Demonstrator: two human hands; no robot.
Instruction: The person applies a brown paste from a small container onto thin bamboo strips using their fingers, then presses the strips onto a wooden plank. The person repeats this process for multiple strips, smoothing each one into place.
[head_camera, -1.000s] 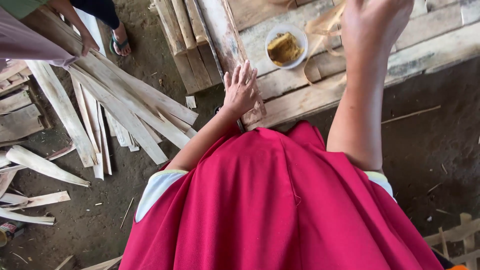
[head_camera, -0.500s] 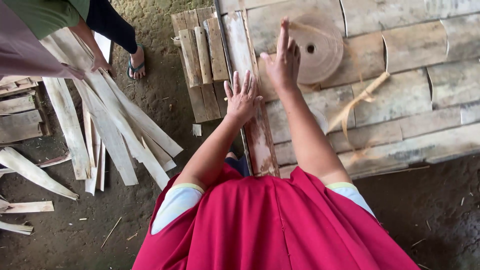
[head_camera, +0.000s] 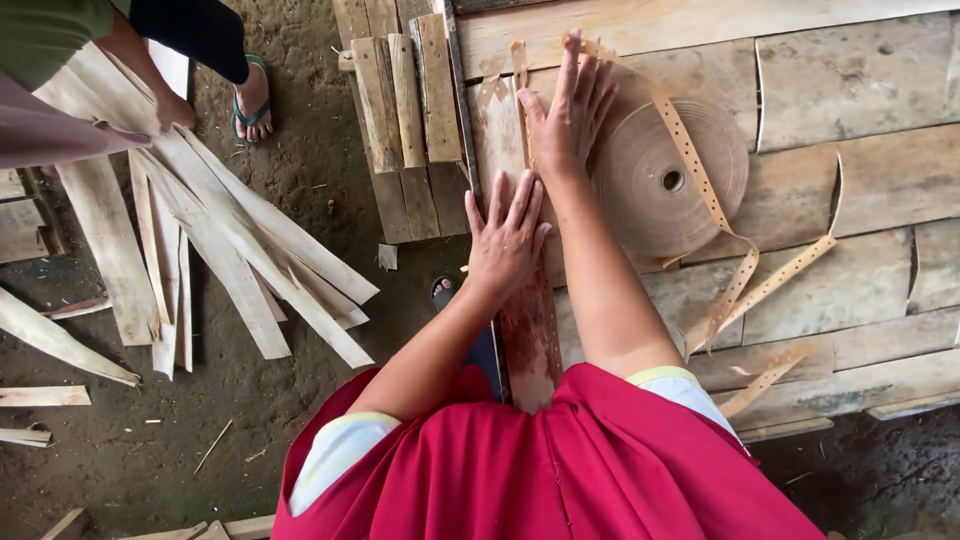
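Pressing flat at the frame's centre, the left hand (head_camera: 507, 237) is laid with fingers spread on a narrow veneer strip (head_camera: 528, 330), nothing being clamped. Just above it, the right hand (head_camera: 568, 115) is held open on the same strip, beside a roll of perforated tape (head_camera: 650, 195). Loose veneer sheets (head_camera: 200, 250) are scattered at left.

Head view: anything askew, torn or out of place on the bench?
The perforated tape off the tape roll trails loose and kinked across the bench, with short scraps near the front edge. Both hands, left hand and right hand, lie flat on a reddish-stained veneer strip.
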